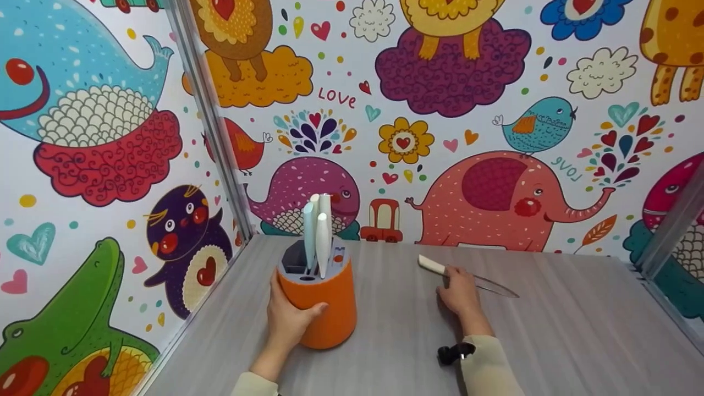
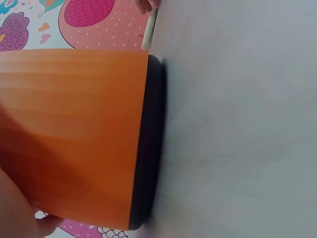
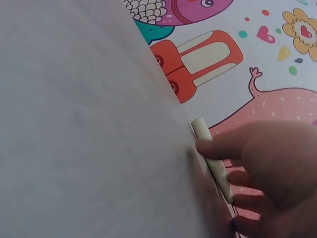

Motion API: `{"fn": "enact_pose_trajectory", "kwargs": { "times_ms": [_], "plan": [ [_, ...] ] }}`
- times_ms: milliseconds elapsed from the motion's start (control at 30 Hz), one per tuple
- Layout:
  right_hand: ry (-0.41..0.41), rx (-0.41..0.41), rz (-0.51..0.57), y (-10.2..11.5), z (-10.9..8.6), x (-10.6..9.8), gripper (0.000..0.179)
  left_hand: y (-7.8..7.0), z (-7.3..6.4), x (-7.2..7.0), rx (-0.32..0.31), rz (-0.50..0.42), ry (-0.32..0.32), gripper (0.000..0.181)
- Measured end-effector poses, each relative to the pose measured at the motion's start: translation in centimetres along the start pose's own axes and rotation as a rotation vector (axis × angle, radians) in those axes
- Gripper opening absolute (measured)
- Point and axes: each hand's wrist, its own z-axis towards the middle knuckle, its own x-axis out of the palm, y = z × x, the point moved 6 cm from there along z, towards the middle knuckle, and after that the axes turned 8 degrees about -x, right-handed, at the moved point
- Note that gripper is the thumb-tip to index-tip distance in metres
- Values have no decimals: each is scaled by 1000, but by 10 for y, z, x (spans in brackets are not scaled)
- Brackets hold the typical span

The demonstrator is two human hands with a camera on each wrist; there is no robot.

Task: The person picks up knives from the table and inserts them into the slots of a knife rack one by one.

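On the table stands an orange knife block (image 1: 328, 313) with a grey slotted top and a dark base. My left hand (image 1: 289, 319) grips its near left side, thumb across the front. Several knives with white and pale blue handles (image 1: 323, 242) stick up from the slots, their blades hidden inside. To the right, a knife (image 1: 432, 265) with a cream handle lies on the tabletop, its blade pointing right. My right hand (image 1: 461, 291) pinches it near where handle meets blade; in the right wrist view the thumb and fingers sit on either side of the handle (image 3: 200, 130).
The grey wood-grain table (image 1: 385, 330) meets a back wall (image 1: 385, 181) printed with cartoon animals. A similar side wall (image 1: 99, 220) rises at the left, with a metal corner post (image 1: 212, 121). A black strap device (image 1: 456, 353) sits on the right wrist.
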Motion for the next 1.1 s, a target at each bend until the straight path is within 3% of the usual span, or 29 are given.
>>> {"fn": "enact_pose_trajectory", "kwargs": {
  "times_ms": [300,567,700,900,1100],
  "plan": [
    [-72,59,-55,12,-27,-4,23,-4,-2,6,0,-2,26,126],
    [-118,1,-69,43,-51,10,16,1,2,0,-18,-24,45,125],
    [-141,-29,-41,62,-59,5,16,5,2,-3,-32,-16,55,125],
    [-173,-128,214,96,-55,-27,19,-1,2,2,-21,-38,50,125],
    [-100,-147,573,138,-57,-41,21,-17,-4,-3,40,22,20,129]
  ]
}}
